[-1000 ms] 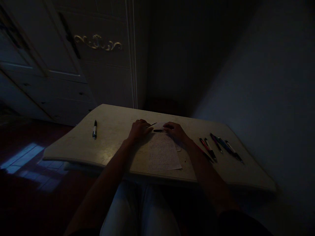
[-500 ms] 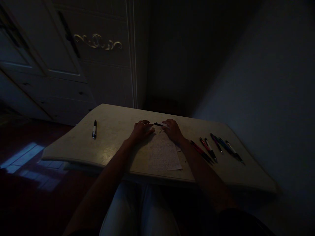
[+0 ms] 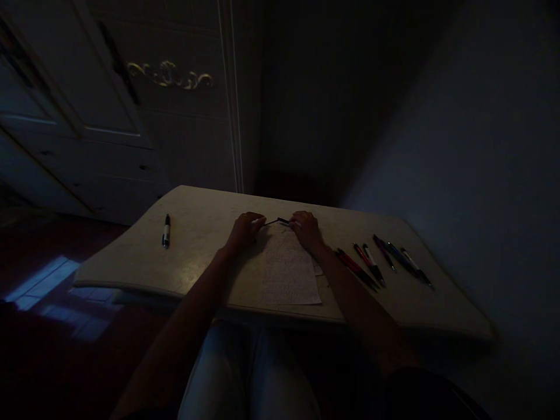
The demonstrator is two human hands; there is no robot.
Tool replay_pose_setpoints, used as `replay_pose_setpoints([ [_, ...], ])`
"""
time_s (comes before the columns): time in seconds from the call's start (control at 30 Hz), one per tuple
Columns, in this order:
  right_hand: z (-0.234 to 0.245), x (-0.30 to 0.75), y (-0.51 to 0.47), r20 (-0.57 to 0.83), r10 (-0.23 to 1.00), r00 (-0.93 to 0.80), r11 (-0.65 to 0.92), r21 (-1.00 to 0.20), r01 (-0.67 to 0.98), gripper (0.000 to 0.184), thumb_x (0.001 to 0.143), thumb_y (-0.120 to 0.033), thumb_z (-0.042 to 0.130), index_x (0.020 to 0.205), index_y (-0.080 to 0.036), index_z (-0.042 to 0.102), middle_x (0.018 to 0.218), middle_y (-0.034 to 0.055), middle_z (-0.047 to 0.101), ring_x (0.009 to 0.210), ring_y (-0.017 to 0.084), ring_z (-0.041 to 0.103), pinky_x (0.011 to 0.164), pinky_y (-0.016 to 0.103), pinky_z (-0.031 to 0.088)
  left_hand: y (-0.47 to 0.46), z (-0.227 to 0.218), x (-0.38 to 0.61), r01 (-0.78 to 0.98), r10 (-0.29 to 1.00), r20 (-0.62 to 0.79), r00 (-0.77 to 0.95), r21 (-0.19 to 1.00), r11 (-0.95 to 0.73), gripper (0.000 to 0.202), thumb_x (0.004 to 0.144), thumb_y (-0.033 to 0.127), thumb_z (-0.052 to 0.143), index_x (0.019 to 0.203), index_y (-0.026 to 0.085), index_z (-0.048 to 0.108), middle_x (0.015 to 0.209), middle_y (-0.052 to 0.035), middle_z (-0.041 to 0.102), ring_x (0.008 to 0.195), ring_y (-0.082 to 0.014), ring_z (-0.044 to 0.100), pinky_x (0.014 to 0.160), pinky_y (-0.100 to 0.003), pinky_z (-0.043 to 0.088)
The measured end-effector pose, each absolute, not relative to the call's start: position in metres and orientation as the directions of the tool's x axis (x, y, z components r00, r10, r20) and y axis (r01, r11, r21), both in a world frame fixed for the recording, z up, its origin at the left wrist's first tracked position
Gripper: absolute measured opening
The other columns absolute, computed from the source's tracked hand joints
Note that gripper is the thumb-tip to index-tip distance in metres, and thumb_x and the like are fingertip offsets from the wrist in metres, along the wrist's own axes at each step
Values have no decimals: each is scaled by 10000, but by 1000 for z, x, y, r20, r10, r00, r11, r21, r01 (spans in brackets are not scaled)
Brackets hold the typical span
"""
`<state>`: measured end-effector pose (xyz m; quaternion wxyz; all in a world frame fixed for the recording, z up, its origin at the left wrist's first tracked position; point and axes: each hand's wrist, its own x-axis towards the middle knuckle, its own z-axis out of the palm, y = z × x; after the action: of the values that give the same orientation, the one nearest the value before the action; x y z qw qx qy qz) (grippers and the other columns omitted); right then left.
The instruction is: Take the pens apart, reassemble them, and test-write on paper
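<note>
My left hand [image 3: 245, 231] is closed on one end of a thin dark rod [image 3: 272, 222] that looks like a pen refill. The rod's other end meets a short black pen part [image 3: 283, 220], which the fingers of my right hand [image 3: 306, 231] pinch. Whether the rod sits inside that part or only touches it, I cannot tell in the dim light. Both hands are near the table's far edge, over the top of a creased sheet of paper [image 3: 291, 274]. Part of what my right hand holds is hidden by its fingers.
On the pale table [image 3: 210, 216], a black and white pen [image 3: 166, 231] lies far left. Right of my right forearm lie red and black pens [image 3: 356, 268], a purple pen [image 3: 385, 254], a blue pen [image 3: 401, 259] and a white and black pen [image 3: 417, 268]. A cabinet [image 3: 188, 140] stands behind.
My left hand has drawn slightly left, away from my right hand. More of the thin rod now shows between them. My right hand has hardly moved.
</note>
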<state>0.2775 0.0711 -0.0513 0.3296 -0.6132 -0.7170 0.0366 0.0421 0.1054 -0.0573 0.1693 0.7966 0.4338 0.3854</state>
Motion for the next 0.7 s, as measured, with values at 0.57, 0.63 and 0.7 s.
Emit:
replay_pose_setpoints([
  [0.57,-36,241,51,484,875,8,459,-835,302,209,841,-383,669,897,-191,728,946,72,733,888,203,658,847,334,489,89,-52,55,430,576,739,349,420,-799,228,928,406,616,949,211,730,826,-73,707,809,-209,621,745,-347,493],
  [0.63,-37,242,52,500,866,16,471,-827,307,202,824,-388,693,879,-199,737,943,72,740,901,211,663,864,347,492,88,-50,54,425,583,730,356,429,-797,268,933,441,598,929,205,725,807,-72,706,791,-207,613,744,-347,481],
  [0.7,-38,244,53,499,866,8,474,-826,305,199,812,-397,711,863,-208,744,930,64,746,892,213,669,863,356,498,87,-50,53,424,590,723,360,437,-793,316,949,468,560,901,198,716,787,-70,700,761,-200,602,733,-341,469],
])
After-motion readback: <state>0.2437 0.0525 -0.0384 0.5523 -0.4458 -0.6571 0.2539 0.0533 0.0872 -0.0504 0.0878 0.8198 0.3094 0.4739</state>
